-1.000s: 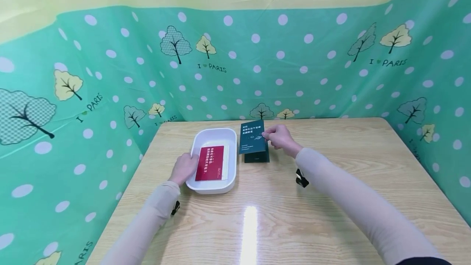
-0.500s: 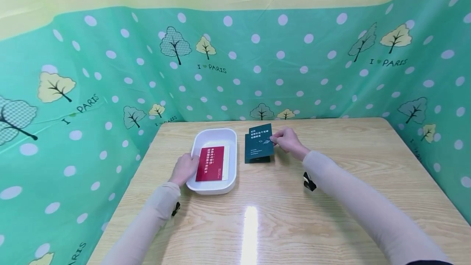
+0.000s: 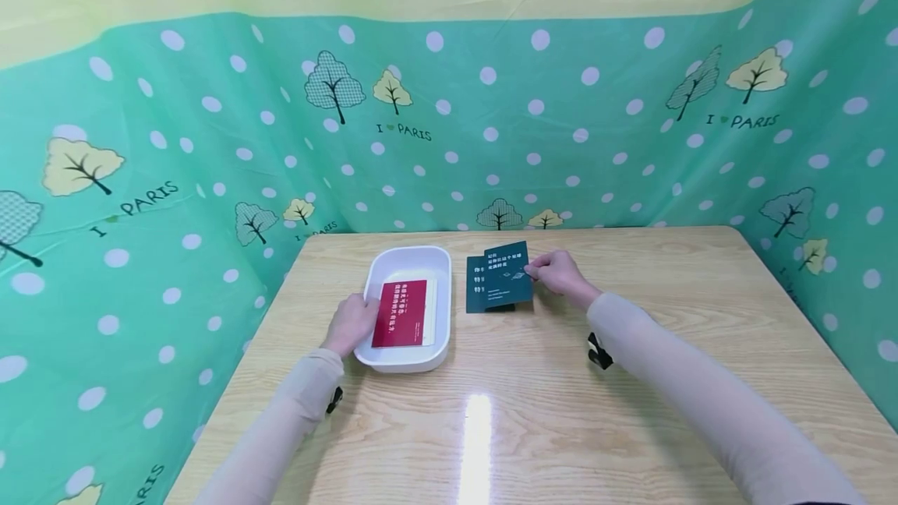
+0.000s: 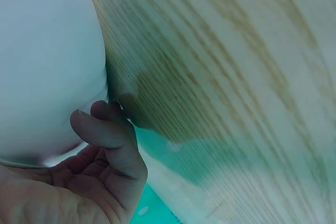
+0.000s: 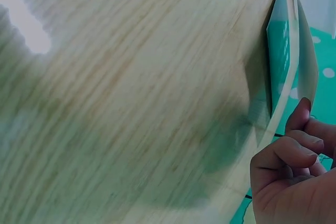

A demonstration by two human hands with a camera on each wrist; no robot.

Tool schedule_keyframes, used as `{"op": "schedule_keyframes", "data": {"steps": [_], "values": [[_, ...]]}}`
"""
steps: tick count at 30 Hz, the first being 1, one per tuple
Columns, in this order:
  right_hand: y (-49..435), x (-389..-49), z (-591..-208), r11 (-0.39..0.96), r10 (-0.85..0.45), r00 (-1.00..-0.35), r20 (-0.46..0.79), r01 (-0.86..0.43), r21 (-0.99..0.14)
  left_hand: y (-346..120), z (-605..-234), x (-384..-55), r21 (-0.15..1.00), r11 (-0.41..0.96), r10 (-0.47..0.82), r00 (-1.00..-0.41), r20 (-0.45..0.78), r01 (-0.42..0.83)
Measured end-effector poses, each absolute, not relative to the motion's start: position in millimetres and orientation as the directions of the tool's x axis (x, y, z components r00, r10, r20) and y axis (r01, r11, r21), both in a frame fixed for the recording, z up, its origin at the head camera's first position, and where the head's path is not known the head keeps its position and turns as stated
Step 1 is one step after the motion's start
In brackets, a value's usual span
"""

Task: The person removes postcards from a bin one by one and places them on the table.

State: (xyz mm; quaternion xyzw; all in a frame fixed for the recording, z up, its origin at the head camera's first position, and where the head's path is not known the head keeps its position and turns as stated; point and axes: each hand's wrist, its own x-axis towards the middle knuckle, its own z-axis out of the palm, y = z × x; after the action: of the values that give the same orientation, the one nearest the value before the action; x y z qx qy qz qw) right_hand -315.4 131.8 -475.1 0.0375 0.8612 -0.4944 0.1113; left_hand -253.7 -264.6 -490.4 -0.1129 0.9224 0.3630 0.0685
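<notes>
A white plastic tub point(image 3: 443, 318) stands left of centre on the table, with a red card point(image 3: 400, 314) lying in it over a paler one. My left hand point(image 3: 351, 322) grips the tub's left side. In the left wrist view, curled fingers point(image 4: 100, 129) meet its rim. Between thumb and fingertips, my right hand point(image 3: 557, 275) pinches the right edge of a dark green card point(image 3: 508, 277) with white print. That card is lifted, tilted, over another dark green card point(image 3: 475, 287) on the table and covers most of it. The right wrist view shows the pinched card point(image 5: 307, 56) edge-on.
The wooden table point(image 3: 561, 411) extends to the right and toward the front. A green dotted curtain point(image 3: 449, 139) hangs behind the table's back edge and along both sides.
My right hand has moved right and slightly toward me with the pinched dark green card, uncovering the left part of the card below. The left hand and tub stay in place.
</notes>
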Motion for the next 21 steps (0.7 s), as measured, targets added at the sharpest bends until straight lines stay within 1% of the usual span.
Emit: {"op": "schedule_keyframes", "data": {"steps": [11, 21], "values": [[136, -316, -481, 0.534, -0.018, -0.971, -0.237, 0.191, -0.823, -264, -490, -255, 0.647, 0.717, -0.16, -0.965, -0.21, -0.26], [144, -320, -487, 0.536, -0.027, -0.969, -0.247, 0.194, -0.821, -265, -490, -255, 0.641, 0.725, -0.154, -0.967, -0.205, -0.252]]}}
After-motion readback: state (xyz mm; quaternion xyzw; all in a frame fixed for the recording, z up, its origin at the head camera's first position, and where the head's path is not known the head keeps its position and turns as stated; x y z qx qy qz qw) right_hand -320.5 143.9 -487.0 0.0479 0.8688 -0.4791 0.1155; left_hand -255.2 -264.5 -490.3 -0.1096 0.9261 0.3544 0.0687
